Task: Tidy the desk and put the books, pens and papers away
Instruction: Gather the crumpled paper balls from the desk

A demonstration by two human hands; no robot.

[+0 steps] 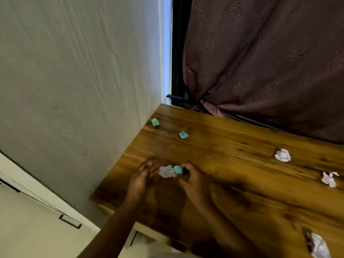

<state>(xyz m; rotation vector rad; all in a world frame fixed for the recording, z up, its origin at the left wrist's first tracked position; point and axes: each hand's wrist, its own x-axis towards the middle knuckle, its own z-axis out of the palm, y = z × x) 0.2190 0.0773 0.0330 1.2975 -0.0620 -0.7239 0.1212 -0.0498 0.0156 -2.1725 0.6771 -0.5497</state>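
**Tabletop** (232, 164): brown wood with dark grain. Its left edge stood against a grey wall (74, 81), and its far edge ran below a brown patterned curtain (270, 62).

**Blue wad** (178, 170): a small piece of blue paper, tightly crumpled, over the near-left part of the tabletop. The right hand (193, 180) pinched it, with fingers and thumb curled round it.

**White wad** (165, 171): crumpled white paper, somewhat larger than the blue wad and touching its left side, between the two hands. The left hand (142, 176) was at the white wad's left side, its fingers reaching towards the paper. Blur hid whether they gripped it or only touched it, so the hold could not be told.

**Green ball** (155, 122): crumpled green paper, lying loose on the tabletop near the far-left corner, close to the wall.

**Blue ball** (183, 135): crumpled blue paper, near the green ball on its right, apart from it.

**White ball** (282, 155): compact crumpled white paper on the right part of the tabletop, well apart from the hands.

**White scrap** (329, 179): loosely crumpled white paper with a corner sticking out, near the picture's right edge and on the near side of the white ball.

**Large white crumple** (317, 245): white paper with faint bluish marks at the near-right, blurred.

**Cabinet** (28, 220): pale fronts with thin black handles, lower left, beside the tabletop's near-left corner.
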